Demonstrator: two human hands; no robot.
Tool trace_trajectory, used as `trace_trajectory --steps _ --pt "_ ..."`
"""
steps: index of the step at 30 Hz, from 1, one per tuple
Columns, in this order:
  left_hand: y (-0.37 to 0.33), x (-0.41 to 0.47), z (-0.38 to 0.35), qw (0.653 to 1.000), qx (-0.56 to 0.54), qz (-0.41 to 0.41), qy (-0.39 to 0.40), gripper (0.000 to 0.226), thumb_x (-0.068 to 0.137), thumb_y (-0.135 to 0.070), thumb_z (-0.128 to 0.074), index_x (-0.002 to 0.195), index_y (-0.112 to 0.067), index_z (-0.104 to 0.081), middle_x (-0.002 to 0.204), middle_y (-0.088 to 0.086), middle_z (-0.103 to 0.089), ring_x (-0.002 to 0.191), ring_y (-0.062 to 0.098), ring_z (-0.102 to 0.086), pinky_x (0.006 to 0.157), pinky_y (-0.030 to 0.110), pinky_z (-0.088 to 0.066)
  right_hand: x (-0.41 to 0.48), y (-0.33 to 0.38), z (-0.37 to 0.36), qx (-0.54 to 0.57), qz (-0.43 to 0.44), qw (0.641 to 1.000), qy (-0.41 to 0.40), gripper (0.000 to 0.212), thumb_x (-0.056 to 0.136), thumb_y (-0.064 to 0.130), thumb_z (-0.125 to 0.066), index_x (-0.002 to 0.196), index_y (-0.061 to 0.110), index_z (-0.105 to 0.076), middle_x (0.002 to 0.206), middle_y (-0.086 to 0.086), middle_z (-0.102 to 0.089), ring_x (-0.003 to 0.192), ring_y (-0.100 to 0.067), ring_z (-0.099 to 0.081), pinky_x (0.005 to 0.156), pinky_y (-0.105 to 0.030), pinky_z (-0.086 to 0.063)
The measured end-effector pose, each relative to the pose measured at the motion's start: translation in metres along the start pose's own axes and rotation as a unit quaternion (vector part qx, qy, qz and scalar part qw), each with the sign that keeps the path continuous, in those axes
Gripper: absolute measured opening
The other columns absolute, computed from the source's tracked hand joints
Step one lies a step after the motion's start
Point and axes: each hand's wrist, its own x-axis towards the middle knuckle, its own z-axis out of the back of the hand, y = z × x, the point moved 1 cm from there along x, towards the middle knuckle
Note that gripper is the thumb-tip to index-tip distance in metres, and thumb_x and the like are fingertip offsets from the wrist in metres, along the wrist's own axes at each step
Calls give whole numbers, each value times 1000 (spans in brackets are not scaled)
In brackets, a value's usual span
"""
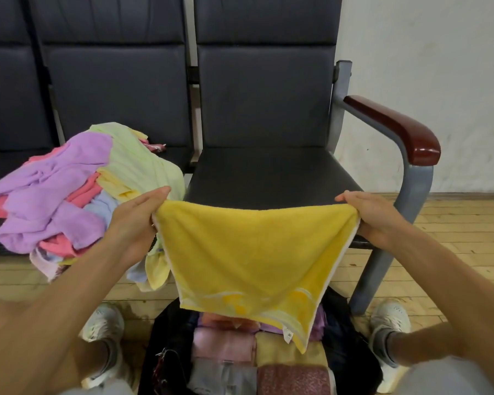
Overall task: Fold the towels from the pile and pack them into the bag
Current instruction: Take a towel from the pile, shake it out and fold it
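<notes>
Near, on floor: open dark fabric bag [344, 349], folded pastel towels [223, 347] packed inside. Above it, yellow terry towel [248, 252] hangs slack between left hand [137, 218] and right hand [368, 218], each clamped on top corner. Likely light, limp, grippy (sags mid-span): hold corners or hems. Far left: loose pile of pastel towels [54, 195] on dark padded bench [268, 172].

Yellow towel [248, 252] with a paler swirled band; pile [69, 189] at nine o'clock lilac, pink, pale green; bag [340, 346] black; armrest [397, 129] dark red
</notes>
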Motion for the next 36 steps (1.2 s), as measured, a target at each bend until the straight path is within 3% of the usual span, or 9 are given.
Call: trace_trajectory --steps 4,9,13,16,19,23,27,32,36 --pt "-3 -1 0 998 35 -4 59 30 84 -9 -66 113 -16 -68 100 2 -69 94 14 -65 85 29 -54 1 2 2 52 -28 997 47 25 95 34 -59 101 11 -67 89 -6 -60 88 -19 -62 79 -36 -54" --pt "-9 -2 3 972 195 -131 -5 37 78 -2 -74 110 -19 -70 101 -1 -70 96 9 -64 89 26 -52 -2 7 8 44 38 997 60 32 87 6 -68 118 12 -63 111 -6 -61 99 -21 -62 76 -31 -54" --pt "-12 -4 2 898 378 -221 -46 27 84 -6 -71 110 -12 -72 97 21 -71 83 26 -61 88 34 -48 -4 8 8 -122 175 977 -8 16 91 8 -65 106 12 -67 96 6 -63 88 -8 -59 68 -15 -47" --pt "-7 -2 2 837 469 -279 -42 19 88 -8 -66 105 -6 -74 84 3 -69 75 13 -52 75 25 -37 1 4 8 -317 262 910 -54 8 95 16 -60 99 17 -68 92 6 -63 90 -10 -57 77 -26 -47" --pt "-8 2 4 864 431 -258 -33 14 90 -9 -64 100 -8 -74 76 -6 -63 72 8 -53 66 17 -38 5 1 10 -373 264 887 -64 10 98 18 -54 101 16 -64 93 4 -61 92 -14 -55 78 -31 -44" --pt "-6 3 5 939 299 -169 -8 11 92 -13 -63 97 -19 -72 97 4 -68 89 8 -58 80 23 -48 7 3 9 -206 193 958 -55 11 100 19 -52 102 17 -63 96 9 -58 93 -12 -55 82 -34 -50" --pt "-7 1 6 977 203 -64 28 13 92 -16 -62 100 -16 -72 105 5 -69 101 21 -62 85 38 -54 3 7 11 -123 140 982 -5 23 101 23 -49 97 15 -70 99 1 -61 95 -15 -56 74 -26 -51" --pt "-11 3 10 971 219 8 95 16 91 -13 -62 103 -13 -72 106 5 -70 103 19 -62 82 29 -51 4 8 18 -203 131 969 58 18 87 33 -69 98 20 -72 101 6 -63 95 -13 -56 83 -30 -47" --pt "-7 4 11 923 367 -87 74 22 79 -11 -76 100 -17 -72 75 7 -56 73 17 -51 69 22 -45 8 5 19 -328 160 927 86 28 80 21 -78 106 15 -70 100 3 -64 93 -15 -60 76 -25 -50"
